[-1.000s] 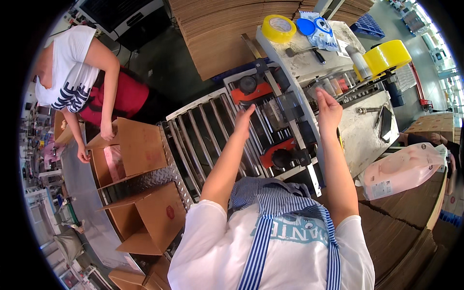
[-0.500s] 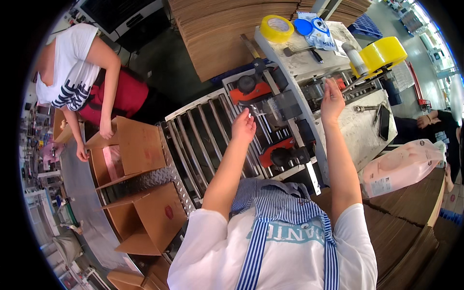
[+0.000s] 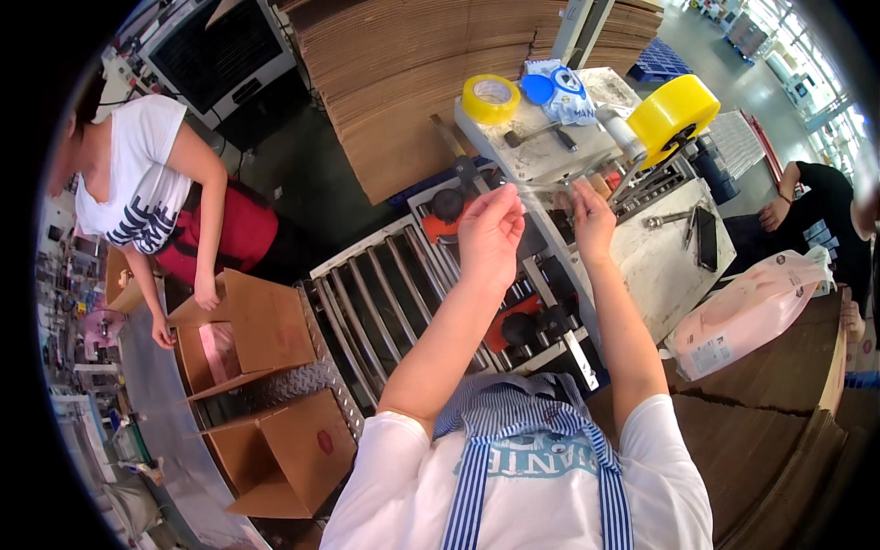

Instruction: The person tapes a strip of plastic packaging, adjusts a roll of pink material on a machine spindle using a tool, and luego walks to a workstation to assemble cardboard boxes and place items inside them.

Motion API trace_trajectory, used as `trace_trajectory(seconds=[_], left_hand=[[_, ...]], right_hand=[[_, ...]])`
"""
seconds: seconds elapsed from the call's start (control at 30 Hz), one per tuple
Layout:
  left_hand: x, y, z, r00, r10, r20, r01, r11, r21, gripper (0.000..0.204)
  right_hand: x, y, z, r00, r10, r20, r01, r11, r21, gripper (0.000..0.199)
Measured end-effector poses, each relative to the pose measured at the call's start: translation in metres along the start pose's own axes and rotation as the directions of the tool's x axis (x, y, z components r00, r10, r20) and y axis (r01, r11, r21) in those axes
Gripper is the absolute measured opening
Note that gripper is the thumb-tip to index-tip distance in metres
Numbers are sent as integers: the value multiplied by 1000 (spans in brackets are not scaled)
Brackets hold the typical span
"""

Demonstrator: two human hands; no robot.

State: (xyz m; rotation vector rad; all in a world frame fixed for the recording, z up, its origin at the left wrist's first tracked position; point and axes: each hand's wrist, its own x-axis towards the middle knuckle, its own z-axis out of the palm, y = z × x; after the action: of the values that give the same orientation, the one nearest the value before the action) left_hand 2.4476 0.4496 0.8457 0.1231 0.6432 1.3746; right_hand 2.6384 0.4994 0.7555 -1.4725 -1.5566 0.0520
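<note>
My left hand (image 3: 495,234) is raised over the roller conveyor, its thumb and fingers pinched together. Close by on the right, my right hand (image 3: 594,218) pinches too, over the edge of the taping machine (image 3: 541,151). A thin, see-through strip of tape (image 3: 543,191) seems to stretch between the fingertips of both hands; its ends are hidden by the fingers. Just beyond my right hand a large yellow tape roll (image 3: 674,119) sits on the machine's arm. Below the hands are the machine's orange guides and black knobs (image 3: 519,328).
Two open cardboard boxes (image 3: 266,321) stand left of the metal rollers (image 3: 367,307); a co-worker (image 3: 156,183) reaches into the farther one. A spare tape roll (image 3: 490,99), tools (image 3: 669,220) and a pink-filled plastic bag (image 3: 747,312) lie around the machine. Flat cardboard stacks (image 3: 422,92) rise behind.
My hands have come closer together: the left moved up and right, the right moved left, away from the large tape roll. The whole view has shifted slightly.
</note>
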Motion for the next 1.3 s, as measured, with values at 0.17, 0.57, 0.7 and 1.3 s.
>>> trace_trajectory(seconds=[0.17, 0.57, 0.7, 1.3], left_hand=[[14, -7, 33, 993, 36, 112, -42, 998, 56, 10], [43, -38, 107, 976, -19, 219, -45, 957, 285, 14], [47, -41, 119, 982, 9, 188, -70, 945, 320, 11], [47, -7, 145, 917, -245, 315, 30, 829, 558, 24]], right_hand=[[10, -5, -10, 957, 225, 181, -248, 962, 114, 20], [23, 27, -48, 645, 121, 755, -572, 731, 372, 40], [26, 34, -54, 685, 6, 728, -555, 652, 517, 52], [27, -6, -49, 807, -14, 591, -52, 994, 95, 61]])
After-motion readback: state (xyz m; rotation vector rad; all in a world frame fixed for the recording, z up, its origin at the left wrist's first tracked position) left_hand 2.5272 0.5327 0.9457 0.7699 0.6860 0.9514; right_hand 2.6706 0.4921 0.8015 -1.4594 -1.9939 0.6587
